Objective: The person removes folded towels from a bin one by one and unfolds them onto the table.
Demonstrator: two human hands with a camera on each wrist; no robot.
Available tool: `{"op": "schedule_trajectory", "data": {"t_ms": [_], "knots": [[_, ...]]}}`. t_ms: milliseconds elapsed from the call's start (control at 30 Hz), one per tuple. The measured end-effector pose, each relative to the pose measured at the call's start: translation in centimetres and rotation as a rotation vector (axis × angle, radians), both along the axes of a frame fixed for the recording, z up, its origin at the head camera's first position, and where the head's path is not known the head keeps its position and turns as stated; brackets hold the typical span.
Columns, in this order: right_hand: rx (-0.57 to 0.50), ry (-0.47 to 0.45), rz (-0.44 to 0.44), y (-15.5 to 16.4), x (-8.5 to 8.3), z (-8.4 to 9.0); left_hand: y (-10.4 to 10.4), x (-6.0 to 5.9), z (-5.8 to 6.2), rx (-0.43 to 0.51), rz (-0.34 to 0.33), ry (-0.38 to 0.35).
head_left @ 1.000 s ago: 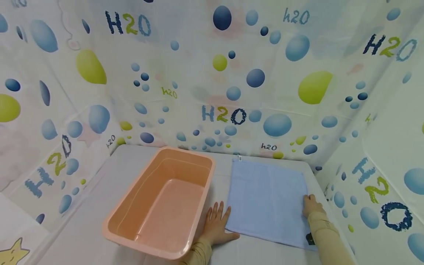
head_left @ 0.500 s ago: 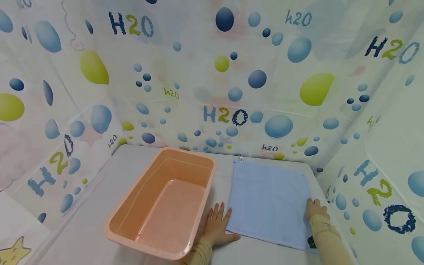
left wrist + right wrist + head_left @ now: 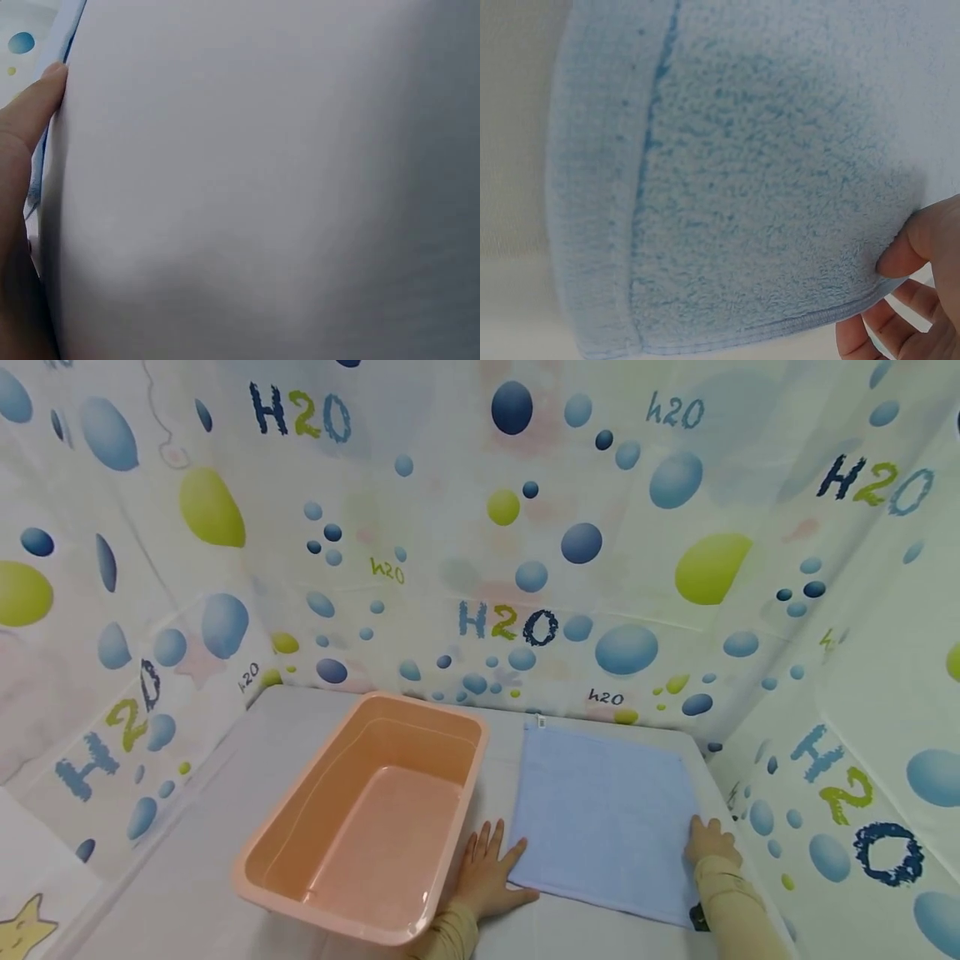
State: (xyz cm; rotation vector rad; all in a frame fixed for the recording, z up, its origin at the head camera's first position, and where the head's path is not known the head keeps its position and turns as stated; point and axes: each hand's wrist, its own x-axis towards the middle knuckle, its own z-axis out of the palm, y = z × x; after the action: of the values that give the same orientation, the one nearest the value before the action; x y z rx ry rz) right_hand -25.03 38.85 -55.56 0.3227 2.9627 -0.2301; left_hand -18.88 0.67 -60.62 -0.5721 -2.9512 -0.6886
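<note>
A light blue terry towel [image 3: 600, 818] lies spread out on the white-covered table, right of centre in the head view. My right hand [image 3: 711, 843] is at its right edge. The right wrist view shows the thumb [image 3: 901, 255] on top of the towel's hem and the fingers beneath it, pinching it. My left hand [image 3: 483, 877] rests palm down by the towel's near left corner, fingers spread, holding nothing. In the left wrist view one finger [image 3: 34, 109] shows beside the towel's blue edge [image 3: 37, 172]. A dark patch [image 3: 699, 917] at the near right corner is partly hidden by the right sleeve.
A peach plastic basin [image 3: 243, 872] stands left of the left hand, its near right side close to the left sleeve [image 3: 450, 931]. Cloth walls [image 3: 420, 510] printed with bubbles and H2O enclose the table [image 3: 225, 793] at the back and sides.
My right hand has moved slightly nearer along the towel's right edge. The left hand stays in place, and the head view has shifted a little.
</note>
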Motion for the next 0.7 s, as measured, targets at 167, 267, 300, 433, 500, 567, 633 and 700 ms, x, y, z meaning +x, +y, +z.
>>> {"op": "schedule_trajectory", "data": {"t_ms": [167, 267, 300, 433, 500, 567, 633, 700], "knots": [[0.013, 0.003, -0.001, 0.0, -0.1, -0.4, 0.0, 0.8, 0.1, -0.06, 0.024, -0.002], [0.006, -0.001, -0.004, 0.0, -0.1, -0.4, 0.0, 1.2, 0.6, -0.088, 0.027, -0.011], [0.0, -0.001, -0.007, 0.0, -0.1, -0.3, 0.0, 1.3, 0.7, -0.101, 0.026, -0.015], [-0.007, -0.007, -0.014, -0.2, 0.0, -0.1, 0.1, 1.7, 1.1, -0.138, 0.028, -0.016], [-0.005, -0.012, -0.012, -0.3, 0.1, 0.1, 0.0, 1.9, 1.0, -0.151, 0.031, -0.003], [-0.002, -0.016, -0.011, -0.4, 0.1, 0.3, 0.0, 2.2, 1.1, -0.173, 0.034, 0.011], [0.002, -0.019, -0.01, -0.5, 0.1, 0.4, 0.0, 2.7, 1.2, -0.193, 0.036, 0.022], [0.005, -0.014, -0.013, -0.5, 0.2, 0.3, -0.1, 3.2, 1.4, -0.205, 0.038, 0.022]]}}
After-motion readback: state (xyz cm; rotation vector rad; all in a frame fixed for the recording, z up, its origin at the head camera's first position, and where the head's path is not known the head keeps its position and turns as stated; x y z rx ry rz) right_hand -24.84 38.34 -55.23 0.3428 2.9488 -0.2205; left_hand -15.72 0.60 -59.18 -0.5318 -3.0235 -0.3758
